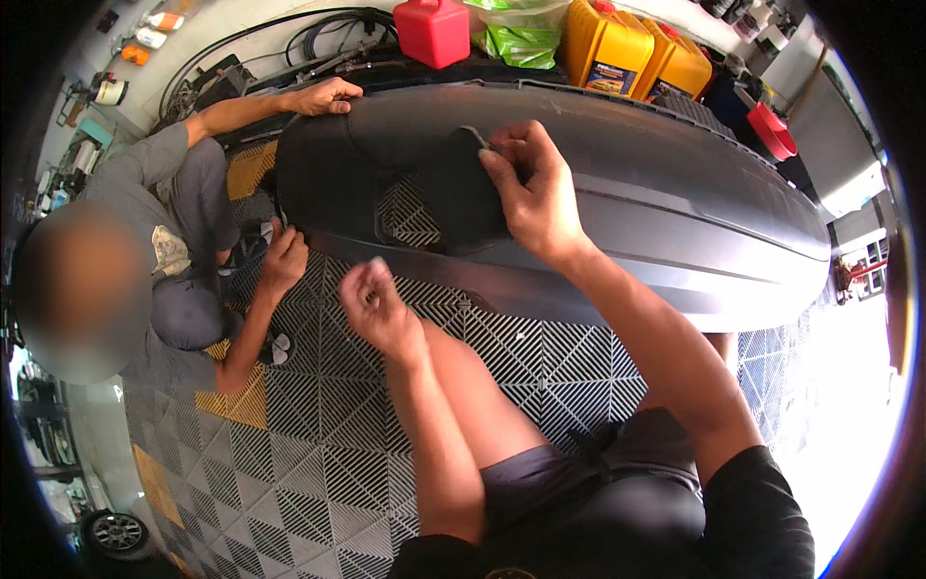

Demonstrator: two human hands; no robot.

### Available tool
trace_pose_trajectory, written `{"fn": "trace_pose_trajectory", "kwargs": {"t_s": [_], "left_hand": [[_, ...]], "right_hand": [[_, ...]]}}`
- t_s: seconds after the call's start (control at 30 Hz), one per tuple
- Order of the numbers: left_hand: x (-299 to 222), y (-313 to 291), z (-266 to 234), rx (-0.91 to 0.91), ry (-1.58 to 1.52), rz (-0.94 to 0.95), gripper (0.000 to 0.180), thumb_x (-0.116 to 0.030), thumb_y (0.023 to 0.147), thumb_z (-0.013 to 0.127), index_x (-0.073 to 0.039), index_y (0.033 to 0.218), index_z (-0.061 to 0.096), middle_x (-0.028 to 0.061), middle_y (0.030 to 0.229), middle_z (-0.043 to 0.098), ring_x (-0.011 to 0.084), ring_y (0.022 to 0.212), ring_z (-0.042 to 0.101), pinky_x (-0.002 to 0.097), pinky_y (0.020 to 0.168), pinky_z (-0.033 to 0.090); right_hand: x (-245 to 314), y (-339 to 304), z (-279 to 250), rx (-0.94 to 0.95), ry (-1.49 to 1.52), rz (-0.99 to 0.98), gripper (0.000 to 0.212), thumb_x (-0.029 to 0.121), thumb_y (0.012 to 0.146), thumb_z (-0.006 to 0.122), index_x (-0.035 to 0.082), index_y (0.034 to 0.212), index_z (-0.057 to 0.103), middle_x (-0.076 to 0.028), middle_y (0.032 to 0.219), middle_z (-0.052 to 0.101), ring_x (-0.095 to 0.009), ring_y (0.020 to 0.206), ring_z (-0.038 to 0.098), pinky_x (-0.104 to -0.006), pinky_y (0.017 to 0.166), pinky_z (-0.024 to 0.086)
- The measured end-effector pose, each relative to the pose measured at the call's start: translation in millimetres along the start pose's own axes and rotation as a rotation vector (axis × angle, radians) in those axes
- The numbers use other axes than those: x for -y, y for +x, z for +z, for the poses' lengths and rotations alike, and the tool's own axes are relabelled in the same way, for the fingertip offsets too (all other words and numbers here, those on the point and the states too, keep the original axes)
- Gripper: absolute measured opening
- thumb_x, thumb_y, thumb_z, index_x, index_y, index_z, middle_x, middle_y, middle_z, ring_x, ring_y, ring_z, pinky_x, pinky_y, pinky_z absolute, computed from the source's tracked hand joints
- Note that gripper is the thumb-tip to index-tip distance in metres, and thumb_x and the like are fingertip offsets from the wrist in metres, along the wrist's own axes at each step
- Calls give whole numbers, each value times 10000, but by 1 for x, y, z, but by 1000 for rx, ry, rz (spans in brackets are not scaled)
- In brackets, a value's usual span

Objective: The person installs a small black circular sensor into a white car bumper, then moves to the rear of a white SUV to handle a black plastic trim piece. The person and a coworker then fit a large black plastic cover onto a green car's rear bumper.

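Note:
A large dark grey plastic car bumper point(617, 145) lies across the space before me. My right hand point(540, 193) is above its middle, thumb and fingers pinched on a thin black strip point(470, 135) with a curled edge. How far the strip reaches below my fingers is hard to make out against the dark surface. My left hand point(381, 314) hovers off the bumper's near edge, fingers loosely curled and apart, slightly blurred, with nothing visible in it. Between my hands and the co-worker, a cut-out opening point(407, 210) in the bumper shows the floor through it.
At the left a co-worker crouches, one hand point(328, 96) on the bumper's top, the other point(283, 261) at its near edge. Behind stand a red canister point(431, 34), a green bag point(521, 39) and yellow jugs point(606, 48). Patterned tiles point(357, 454) cover the floor; a wheel point(118, 531) lies lower left.

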State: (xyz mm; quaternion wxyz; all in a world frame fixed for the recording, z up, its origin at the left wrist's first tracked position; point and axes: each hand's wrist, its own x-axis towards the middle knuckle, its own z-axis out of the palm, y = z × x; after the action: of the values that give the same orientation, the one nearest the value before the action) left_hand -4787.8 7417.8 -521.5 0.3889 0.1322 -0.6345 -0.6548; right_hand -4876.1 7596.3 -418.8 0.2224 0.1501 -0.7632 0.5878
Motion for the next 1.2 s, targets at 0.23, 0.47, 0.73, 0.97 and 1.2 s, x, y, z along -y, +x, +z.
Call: {"fn": "trace_pose_trajectory", "kwargs": {"t_s": [0.23, 0.47, 0.73, 0.97, 1.2], "left_hand": [[-52, 67, 11, 934, 791, 502, 217, -93, 809, 763, -52, 974, 629, 94, 971, 594, 319, 987, 560, 441, 893, 458], [-41, 99, 26, 1268, 740, 431, 255, -76, 750, 785, 3, 881, 580, 90, 888, 609, 304, 895, 597, 401, 797, 480], [-48, 98, 31, 1275, 665, 379, 254, -54, 708, 818, 25, 853, 624, 84, 807, 616, 230, 764, 602, 358, 709, 486], [-47, 101, 37, 1341, 724, 348, 248, -67, 726, 820, 31, 849, 628, 80, 807, 613, 225, 732, 598, 355, 685, 492], [-48, 104, 31, 1274, 691, 278, 246, -67, 754, 810, 31, 852, 606, 84, 831, 606, 204, 700, 590, 344, 659, 482]], "right_hand": [[1, 8, -16, 160, -28, 86, 239, 126, 920, 692, -14, 1052, 550, -141, 704, 630, -197, 601, 556, -354, 605, 464], [3, 4, -20, 197, 24, 131, 253, 128, 906, 707, -20, 1041, 552, -160, 759, 640, -211, 668, 596, -356, 662, 493], [0, 4, -26, 170, 37, 78, 258, 119, 894, 718, -17, 1039, 553, -133, 720, 613, -195, 650, 584, -354, 657, 498], [-2, 6, -27, 196, 38, 74, 280, 125, 889, 726, -17, 1049, 547, -147, 729, 629, -221, 669, 623, -361, 668, 513], [-3, 7, -25, 199, 35, 103, 291, 133, 883, 739, -24, 1039, 550, -164, 769, 645, -228, 699, 638, -360, 687, 519]]}}
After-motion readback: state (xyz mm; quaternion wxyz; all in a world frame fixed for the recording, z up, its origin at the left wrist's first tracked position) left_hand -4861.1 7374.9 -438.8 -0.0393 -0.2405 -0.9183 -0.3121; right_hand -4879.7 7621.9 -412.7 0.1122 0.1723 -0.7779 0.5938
